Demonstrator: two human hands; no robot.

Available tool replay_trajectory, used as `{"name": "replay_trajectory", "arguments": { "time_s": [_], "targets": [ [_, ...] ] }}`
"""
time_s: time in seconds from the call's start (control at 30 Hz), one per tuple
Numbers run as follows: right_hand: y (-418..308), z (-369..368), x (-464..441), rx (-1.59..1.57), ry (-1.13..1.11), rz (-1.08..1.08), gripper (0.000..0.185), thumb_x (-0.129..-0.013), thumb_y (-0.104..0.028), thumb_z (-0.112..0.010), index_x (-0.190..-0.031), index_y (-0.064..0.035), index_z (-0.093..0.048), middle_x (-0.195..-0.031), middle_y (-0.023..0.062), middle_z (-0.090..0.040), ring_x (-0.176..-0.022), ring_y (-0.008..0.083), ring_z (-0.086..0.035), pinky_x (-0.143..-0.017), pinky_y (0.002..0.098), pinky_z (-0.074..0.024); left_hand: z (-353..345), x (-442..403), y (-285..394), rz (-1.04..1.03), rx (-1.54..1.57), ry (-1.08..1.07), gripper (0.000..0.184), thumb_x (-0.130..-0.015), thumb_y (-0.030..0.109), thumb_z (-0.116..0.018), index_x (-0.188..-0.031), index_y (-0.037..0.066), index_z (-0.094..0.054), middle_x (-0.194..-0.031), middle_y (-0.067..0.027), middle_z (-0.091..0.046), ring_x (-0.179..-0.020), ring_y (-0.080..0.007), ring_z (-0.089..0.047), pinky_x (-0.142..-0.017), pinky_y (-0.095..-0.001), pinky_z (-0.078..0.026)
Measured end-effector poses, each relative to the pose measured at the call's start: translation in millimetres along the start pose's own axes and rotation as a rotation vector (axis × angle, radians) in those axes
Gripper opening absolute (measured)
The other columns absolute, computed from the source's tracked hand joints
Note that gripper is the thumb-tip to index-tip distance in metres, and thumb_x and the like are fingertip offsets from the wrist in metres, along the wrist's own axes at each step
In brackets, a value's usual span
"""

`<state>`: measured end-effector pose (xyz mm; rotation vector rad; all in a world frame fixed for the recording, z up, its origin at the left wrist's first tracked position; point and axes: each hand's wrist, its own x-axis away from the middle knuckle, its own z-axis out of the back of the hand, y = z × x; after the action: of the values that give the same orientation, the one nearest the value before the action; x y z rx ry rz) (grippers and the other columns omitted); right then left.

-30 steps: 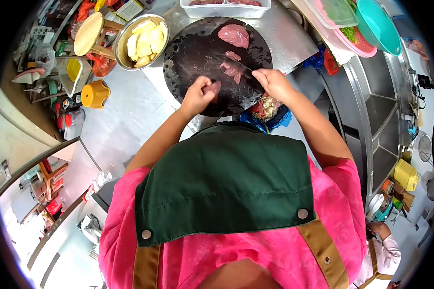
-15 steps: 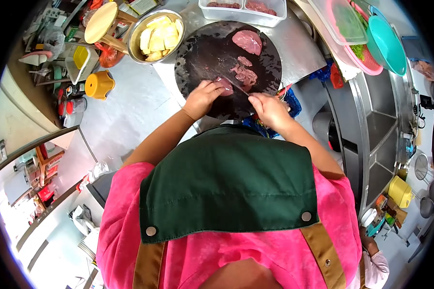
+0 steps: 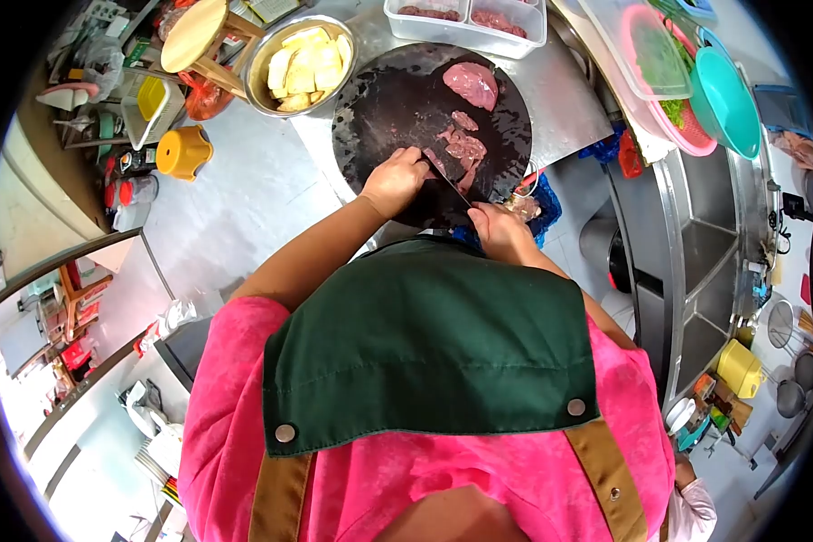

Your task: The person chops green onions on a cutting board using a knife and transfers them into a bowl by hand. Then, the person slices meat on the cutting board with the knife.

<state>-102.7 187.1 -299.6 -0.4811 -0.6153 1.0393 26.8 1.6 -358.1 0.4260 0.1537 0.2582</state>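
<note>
On the dark round cutting board (image 3: pixel 379 99), my left hand (image 3: pixel 396 183) presses its curled fingers on a small piece of meat (image 3: pixel 435 163). My right hand (image 3: pixel 502 228) is wrapped round the handle of a knife (image 3: pixel 456 187), whose blade lies against the right side of that piece. Cut meat slices (image 3: pixel 463 147) lie just beyond the blade. A larger chunk of meat (image 3: pixel 471 85) rests near the board's far right edge. The underside of the held piece is hidden by my left fingers.
A metal bowl of pale yellow chunks (image 3: pixel 258 77) stands left of the board. Behind it is a clear divided container with meat (image 3: pixel 479 38). At the right are a teal basin (image 3: pixel 725 104) and a pink basket (image 3: pixel 686 134). Part of another person (image 3: pixel 693 510) shows at lower right.
My left hand has moved forward and right with the meat. My right hand has come down nearer the board's front edge, bringing the knife beside the piece. The whole view has shifted slightly.
</note>
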Motion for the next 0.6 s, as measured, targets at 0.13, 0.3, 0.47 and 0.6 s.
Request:
{"name": "replay_trajectory", "arguments": {
  "time_s": [0.13,0.3,0.47,0.6],
  "targets": [
    [-11.2,0.1,-12.7,0.059,-0.053,-0.048,0.040,-0.093,-0.034,-0.038,-0.095,0.0003,-0.060,-0.095,0.0226,-0.060,-0.088,0.0408,-0.057,-0.077,0.0456,-0.0456,0.5,1.0,1.3,0.007,0.007,0.053,0.015,-0.077,0.008,-0.051,-0.086,0.003,-0.061,-0.091,-0.0115,-0.053,-0.088,-0.0296,-0.054,-0.076,-0.0360,-0.047],
    [-28.5,-9.8,-84.2,-0.011,-0.018,0.026,0.045,-0.094,-0.036,-0.037,-0.086,0.0008,-0.062,-0.083,0.0238,-0.061,-0.083,0.0406,-0.058,-0.075,0.0462,-0.0453,-3.6,0.3,-6.7,-0.014,0.041,0.001,0.018,-0.074,0.003,-0.053,-0.090,0.002,-0.063,-0.095,-0.0119,-0.055,-0.088,-0.0295,-0.055,-0.078,-0.0355,-0.047],
    [-16.7,16.8,-81.6,-0.063,0.017,0.128,0.044,-0.093,-0.035,-0.038,-0.083,0.0003,-0.062,-0.080,0.0226,-0.061,-0.081,0.0404,-0.058,-0.075,0.0451,-0.0455,3.9,8.7,1.0,-0.076,0.208,0.280,0.033,-0.067,-0.010,-0.052,-0.097,0.001,-0.061,-0.100,-0.0137,-0.057,-0.093,-0.0319,-0.056,-0.082,-0.0355,-0.047],
    [-10.2,20.5,-20.8,0.141,-0.050,0.054,0.040,-0.093,-0.036,-0.040,-0.093,-0.0020,-0.061,-0.091,0.0188,-0.062,-0.087,0.0370,-0.059,-0.076,0.0453,-0.0461,1.9,9.9,-3.7,-0.095,0.200,0.211,0.036,-0.066,-0.008,-0.052,-0.100,0.002,-0.060,-0.103,-0.0116,-0.058,-0.093,-0.0303,-0.056,-0.082,-0.0350,-0.047]
  ]
}}
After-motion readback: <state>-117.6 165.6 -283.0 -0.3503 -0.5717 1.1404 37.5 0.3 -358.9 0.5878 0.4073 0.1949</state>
